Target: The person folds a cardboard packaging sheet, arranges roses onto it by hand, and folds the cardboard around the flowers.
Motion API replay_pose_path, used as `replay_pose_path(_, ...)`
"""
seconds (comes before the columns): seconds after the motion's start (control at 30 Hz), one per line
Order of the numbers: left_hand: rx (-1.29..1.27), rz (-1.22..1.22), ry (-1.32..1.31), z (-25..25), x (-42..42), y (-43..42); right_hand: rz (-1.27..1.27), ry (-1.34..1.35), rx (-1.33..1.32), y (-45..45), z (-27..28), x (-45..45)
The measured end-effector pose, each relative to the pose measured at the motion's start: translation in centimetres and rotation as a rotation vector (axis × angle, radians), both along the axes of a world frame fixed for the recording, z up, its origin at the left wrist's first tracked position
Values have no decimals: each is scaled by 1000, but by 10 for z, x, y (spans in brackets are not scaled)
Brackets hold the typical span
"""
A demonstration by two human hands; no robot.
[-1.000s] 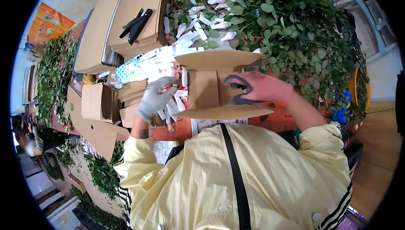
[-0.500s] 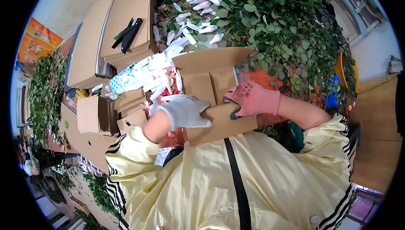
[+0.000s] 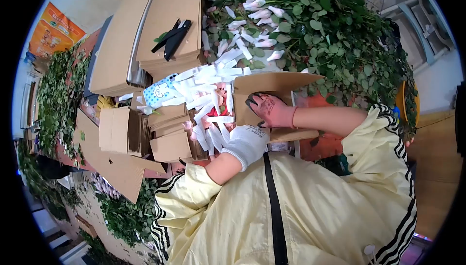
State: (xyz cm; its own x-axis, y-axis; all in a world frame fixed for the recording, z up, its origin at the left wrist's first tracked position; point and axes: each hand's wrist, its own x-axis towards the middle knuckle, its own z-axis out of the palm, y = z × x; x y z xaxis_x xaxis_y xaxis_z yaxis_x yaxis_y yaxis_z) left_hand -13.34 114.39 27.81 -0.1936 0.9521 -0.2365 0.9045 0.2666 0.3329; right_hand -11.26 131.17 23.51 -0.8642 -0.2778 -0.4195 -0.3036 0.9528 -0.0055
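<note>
A cardboard box (image 3: 244, 112) with its far panel raised lies in front of my body. My right hand (image 3: 272, 111), in a pink glove with dark fingertips, presses on the inside of the box, fingers apart. At the box's near left corner is my left hand (image 3: 246, 144) in a white-grey glove, its fingers bent round the edge and mostly hidden. Just left of the box lie many white mesh sleeves (image 3: 194, 90), with pink and red petals showing among them.
Flat cardboard stacks (image 3: 170, 7) stand at the back left, a black hinged tool (image 3: 172, 39) on top. Folded cartons (image 3: 114, 129) and a blue checked packet (image 3: 160, 90) sit left. Leafy rose stems (image 3: 335, 36) with sleeved buds (image 3: 262, 15) fill the back right.
The near cardboard panel both hands gripped has been lowered. My right hand has moved into the box with fingers spread; my left hand has shifted to its near left corner. The view has turned slightly.
</note>
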Motion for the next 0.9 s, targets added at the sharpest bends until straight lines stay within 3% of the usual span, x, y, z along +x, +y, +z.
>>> replay_pose_path(0.33, 96, -20, -39, 1, -3, -3, 89, -53, 106, -5, -45, -8)
replay_pose_path(0.4, 25, 21, -55, -2, 0, -1, 125, 73, 48, -2, -65, -4)
replay_pose_path(0.43, -5, -17, -61, 1, -1, 0, 223, 393, 48, 5, -93, 4)
replay_pose_path(0.5, -90, -75, -54, 9, -3, 5, 211, 203, 189, 1, -87, -1)
replay_pose_path(0.53, -152, -83, -45, 15, -2, 8, 137, 146, 70, -3, -59, -1)
replay_pose_path(0.63, -136, 4, 11, -5, 12, 19, 109, 162, 57, -5, -36, 2)
replay_pose_path(0.77, -177, -77, -130, 30, 8, 33, 76, 204, 50, 0, -66, 0)
replay_pose_path(0.9, -160, -67, -94, 20, 9, 33, 49, 68, -23, 2, -38, -9)
